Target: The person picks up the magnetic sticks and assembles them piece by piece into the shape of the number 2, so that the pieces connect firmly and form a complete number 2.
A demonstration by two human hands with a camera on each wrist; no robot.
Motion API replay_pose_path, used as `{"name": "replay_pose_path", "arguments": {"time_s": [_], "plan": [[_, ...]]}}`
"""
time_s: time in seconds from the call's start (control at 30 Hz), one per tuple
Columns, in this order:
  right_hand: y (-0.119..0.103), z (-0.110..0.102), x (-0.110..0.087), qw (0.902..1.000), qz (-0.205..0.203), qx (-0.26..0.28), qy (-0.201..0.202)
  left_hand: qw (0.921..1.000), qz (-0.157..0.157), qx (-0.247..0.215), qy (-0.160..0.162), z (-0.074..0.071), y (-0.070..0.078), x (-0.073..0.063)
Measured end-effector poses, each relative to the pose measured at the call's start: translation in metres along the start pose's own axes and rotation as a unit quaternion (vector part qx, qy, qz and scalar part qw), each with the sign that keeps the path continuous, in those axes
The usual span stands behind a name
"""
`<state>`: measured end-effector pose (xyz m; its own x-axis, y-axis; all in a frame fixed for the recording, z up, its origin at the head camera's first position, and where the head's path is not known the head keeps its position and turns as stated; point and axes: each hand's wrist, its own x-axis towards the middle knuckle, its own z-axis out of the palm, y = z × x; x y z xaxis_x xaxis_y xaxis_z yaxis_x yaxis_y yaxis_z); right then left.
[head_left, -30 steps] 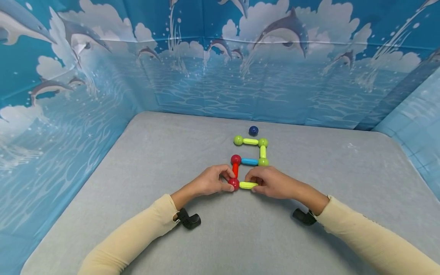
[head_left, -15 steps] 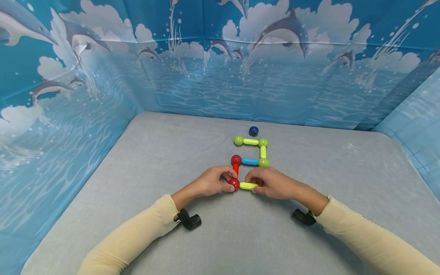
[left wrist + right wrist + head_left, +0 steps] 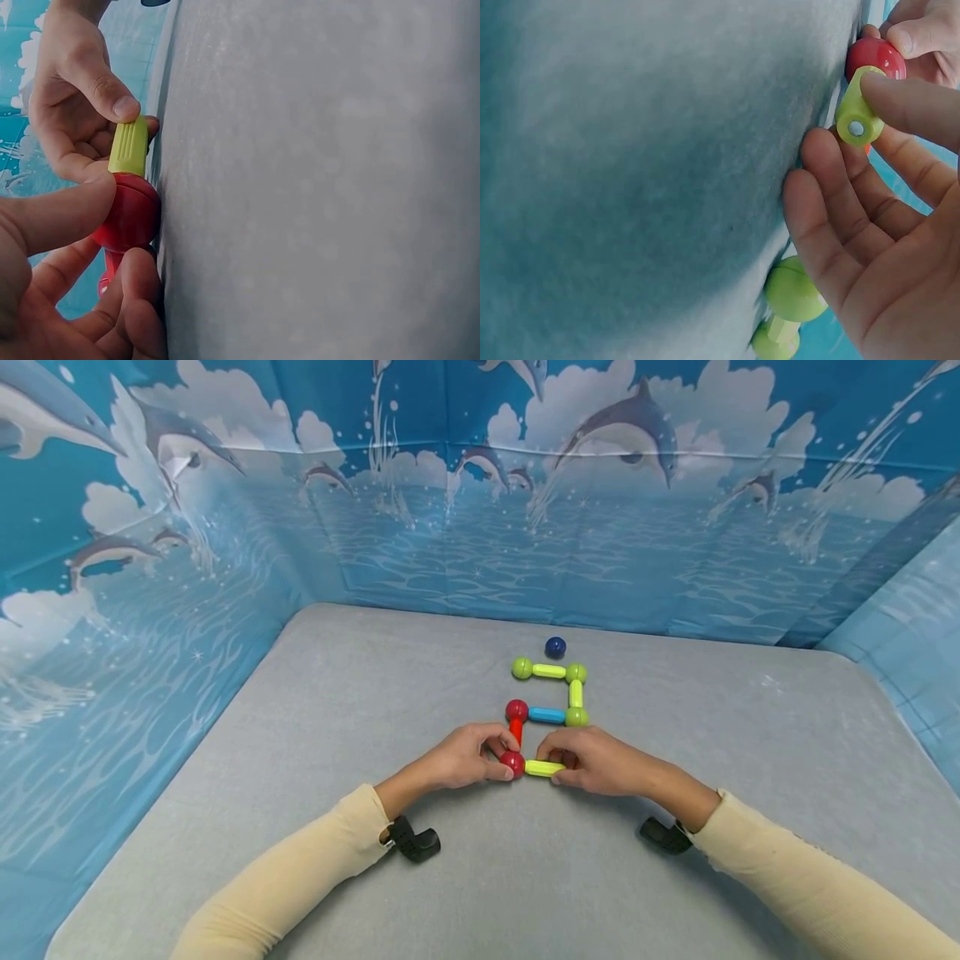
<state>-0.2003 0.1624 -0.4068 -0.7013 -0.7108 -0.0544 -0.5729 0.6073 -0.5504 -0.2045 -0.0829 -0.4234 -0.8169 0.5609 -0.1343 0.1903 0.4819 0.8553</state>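
My left hand [image 3: 472,757] pinches the near red ball [image 3: 513,764] between thumb and fingers. From the right, my right hand [image 3: 596,760] grips a yellow-green rod [image 3: 543,768] whose left end meets that ball. In the right wrist view the rod's free end shows a round metal tip [image 3: 856,128]. A red rod [image 3: 516,731] runs back from the held ball to a second red ball [image 3: 517,711]. There a blue rod [image 3: 547,715] leads right to a green ball [image 3: 577,717]. Two more yellow-green rods and two more green balls continue the chain backward and then left.
A dark blue ball [image 3: 555,647] lies loose behind the chain, near the table's back edge. The grey table [image 3: 360,677] is bordered behind and at the sides by a blue dolphin-print curtain [image 3: 480,552].
Both hands keep their grips on the red ball and the yellow-green rod. The rod's right end has tilted very slightly toward the person; otherwise little differs.
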Motion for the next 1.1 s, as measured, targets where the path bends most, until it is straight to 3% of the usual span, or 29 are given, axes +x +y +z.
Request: {"name": "replay_pose_path", "arguments": {"time_s": [0.13,0.27,0.4,0.53,0.73,0.9,1.1], "plan": [[0.001,-0.013,-0.004,0.9996,0.007,-0.009,0.025,0.9999,-0.004,0.009,-0.002,0.001,0.000,0.000],[0.011,-0.045,0.001,0.9947,0.038,-0.038,0.088,0.9999,-0.007,0.014,-0.003,0.001,0.001,0.001],[0.035,-0.079,0.020,0.9849,0.103,-0.065,0.123,0.9999,-0.006,0.014,0.002,-0.001,0.001,0.000],[0.063,-0.096,0.042,0.9764,0.173,-0.052,0.118,0.9998,-0.011,0.014,0.001,-0.001,0.000,-0.001],[0.087,-0.097,0.075,0.9672,0.233,0.010,0.100,0.9999,-0.007,0.009,0.001,-0.001,-0.003,-0.001],[0.094,-0.088,0.094,0.9679,0.239,0.028,0.073,1.0000,-0.008,0.003,-0.002,0.000,-0.004,-0.001],[0.094,-0.082,0.108,0.9679,0.240,0.017,0.073,1.0000,-0.007,0.000,0.001,-0.001,-0.005,-0.001]]}}
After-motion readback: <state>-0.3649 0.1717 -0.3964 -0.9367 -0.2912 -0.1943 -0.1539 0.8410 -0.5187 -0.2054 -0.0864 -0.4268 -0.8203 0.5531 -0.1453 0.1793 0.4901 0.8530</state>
